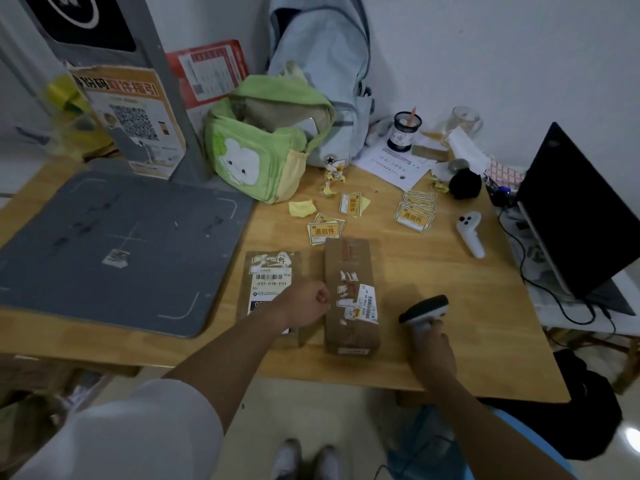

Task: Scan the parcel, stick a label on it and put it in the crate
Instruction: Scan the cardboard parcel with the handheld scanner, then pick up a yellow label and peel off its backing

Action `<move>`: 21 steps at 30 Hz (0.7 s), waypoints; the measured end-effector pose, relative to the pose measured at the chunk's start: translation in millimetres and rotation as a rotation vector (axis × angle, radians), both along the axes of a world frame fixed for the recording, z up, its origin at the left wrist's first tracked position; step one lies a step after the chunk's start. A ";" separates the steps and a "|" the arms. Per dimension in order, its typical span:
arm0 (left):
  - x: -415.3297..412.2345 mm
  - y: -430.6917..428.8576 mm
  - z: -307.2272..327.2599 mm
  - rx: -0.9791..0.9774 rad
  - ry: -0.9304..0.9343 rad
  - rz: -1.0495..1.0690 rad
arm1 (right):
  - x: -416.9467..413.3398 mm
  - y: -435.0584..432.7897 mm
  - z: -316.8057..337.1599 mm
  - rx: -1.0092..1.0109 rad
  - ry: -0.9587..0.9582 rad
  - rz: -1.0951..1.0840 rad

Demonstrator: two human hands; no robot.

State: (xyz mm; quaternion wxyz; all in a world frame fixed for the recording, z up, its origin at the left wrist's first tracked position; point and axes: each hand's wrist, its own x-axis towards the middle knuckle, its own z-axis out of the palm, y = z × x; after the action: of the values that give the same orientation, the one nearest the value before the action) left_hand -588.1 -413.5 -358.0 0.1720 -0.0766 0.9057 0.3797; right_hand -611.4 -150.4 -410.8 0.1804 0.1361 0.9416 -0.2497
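Head view: left grip fisted against the parcel (right grip clasps scanner).

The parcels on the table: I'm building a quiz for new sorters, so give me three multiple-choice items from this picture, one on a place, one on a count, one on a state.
1. Where does the tall brown parcel lie?
A. on the grey mat
B. on the bare wooden table, right of the flat parcel
C. inside the green bag

2. How many brown parcels lie near the hands?
A. two
B. four
C. five

3. What is the right hand doing?
A. resting empty
B. peeling a label
C. holding the scanner

Key: 1 B, it sits on the table beside the flat parcel, off the grey mat. 2 A, only those two show. 3 C, its grip is closed round the scanner handle.
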 end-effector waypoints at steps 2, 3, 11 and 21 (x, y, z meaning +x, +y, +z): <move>2.1 1.1 -3.4 0.001 -0.014 0.004 | 1.7 0.1 -4.6 0.025 -0.012 0.002; 2.4 1.0 -5.0 0.002 -0.023 0.007 | 2.2 0.8 -6.8 0.038 -0.013 0.018; -3.6 -5.0 9.5 0.032 0.010 0.025 | -10.1 -14.3 28.2 0.267 0.056 0.004; -30.3 -39.1 87.3 0.162 0.251 0.199 | -59.2 -85.1 125.5 -0.280 0.176 0.291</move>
State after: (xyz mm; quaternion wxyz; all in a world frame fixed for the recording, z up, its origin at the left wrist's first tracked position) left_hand -618.4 -452.6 -270.7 0.0246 -0.1039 0.8745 0.4731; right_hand -670.6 -235.5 -285.3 0.1489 -0.0496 0.9196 -0.3602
